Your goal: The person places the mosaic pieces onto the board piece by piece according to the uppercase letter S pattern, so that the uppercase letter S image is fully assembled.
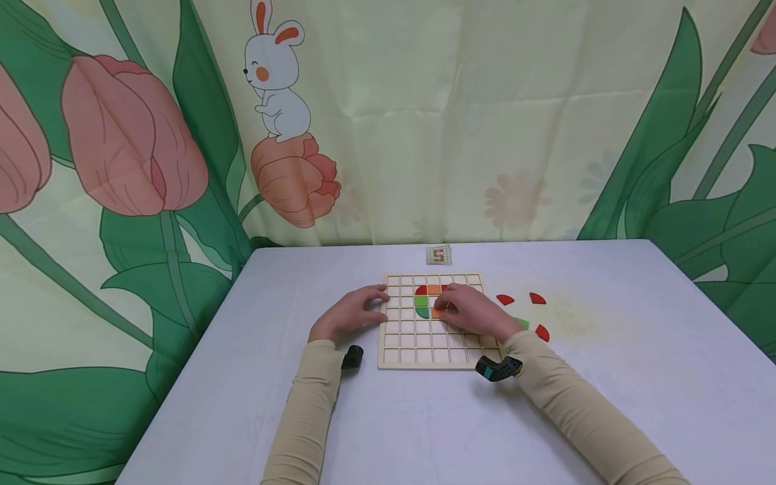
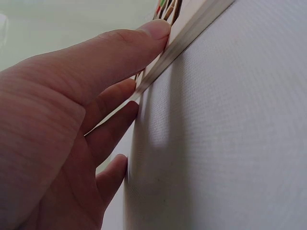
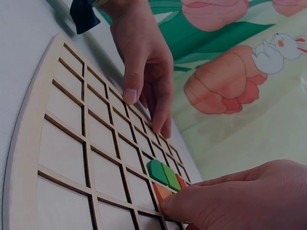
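A wooden grid board (image 1: 409, 342) lies on the table. My left hand (image 1: 353, 311) rests at its left edge, with the thumb touching the frame in the left wrist view and the fingers loosely extended. Over the middle of the grid, my right hand (image 1: 475, 311) pinches an orange tile (image 3: 161, 193), set low at a cell. Beside it in the cells are a dark green rounded tile (image 1: 422, 312), a light green square tile (image 1: 421, 301), a red rounded tile (image 1: 421, 290) and another orange tile (image 1: 434, 289). Another red piece is partly hidden by the right fingers.
Right of the board lie loose red pieces (image 1: 537, 298) and a green piece (image 1: 523, 324), partly covered by the right wrist. A small pattern card (image 1: 439, 254) lies behind the board. A printed curtain (image 1: 424, 135) hangs along the far table edge.
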A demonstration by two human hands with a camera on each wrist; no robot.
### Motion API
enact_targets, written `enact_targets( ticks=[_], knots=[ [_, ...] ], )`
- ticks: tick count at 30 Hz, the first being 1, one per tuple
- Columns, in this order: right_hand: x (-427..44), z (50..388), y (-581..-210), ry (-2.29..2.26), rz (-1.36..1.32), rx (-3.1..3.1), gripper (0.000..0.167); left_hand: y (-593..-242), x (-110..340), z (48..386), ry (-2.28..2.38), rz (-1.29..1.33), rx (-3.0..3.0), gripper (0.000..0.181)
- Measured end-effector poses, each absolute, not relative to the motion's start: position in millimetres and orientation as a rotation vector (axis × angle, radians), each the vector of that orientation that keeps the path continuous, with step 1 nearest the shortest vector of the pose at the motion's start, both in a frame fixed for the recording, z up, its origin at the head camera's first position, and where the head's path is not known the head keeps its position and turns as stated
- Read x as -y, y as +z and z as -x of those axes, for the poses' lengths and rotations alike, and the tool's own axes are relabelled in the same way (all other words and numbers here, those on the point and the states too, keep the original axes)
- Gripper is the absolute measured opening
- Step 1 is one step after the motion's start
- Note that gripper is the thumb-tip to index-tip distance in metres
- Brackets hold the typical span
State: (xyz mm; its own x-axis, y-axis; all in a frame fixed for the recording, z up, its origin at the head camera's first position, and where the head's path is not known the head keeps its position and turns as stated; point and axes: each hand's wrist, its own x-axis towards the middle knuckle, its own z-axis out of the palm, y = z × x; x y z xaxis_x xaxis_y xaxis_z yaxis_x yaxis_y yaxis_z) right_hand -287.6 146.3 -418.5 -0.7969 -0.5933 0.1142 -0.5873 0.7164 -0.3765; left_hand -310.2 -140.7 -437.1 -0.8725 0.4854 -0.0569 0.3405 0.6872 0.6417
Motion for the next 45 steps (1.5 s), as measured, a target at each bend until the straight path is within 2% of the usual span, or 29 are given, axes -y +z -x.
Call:
enact_targets(
  ticks=[22, 32, 45],
  knots=[
    [-149.1, 287.2, -423.2, -0.639, 1.066, -2.912, 0.012, -437.3, 138.3, 310.9, 0.929, -0.672, -2.678, 0.044],
    [-173.9, 279.4, -418.9, -0.699, 0.859, -2.948, 0.019, -433.9, 139.0, 309.6, 0.923, -0.666, -2.677, 0.045],
    [-264.3, 272.8, -408.4, -0.730, 0.412, -2.952, 0.032, -437.6, 140.8, 310.1, 0.939, -0.659, -2.682, 0.045]
  ],
)
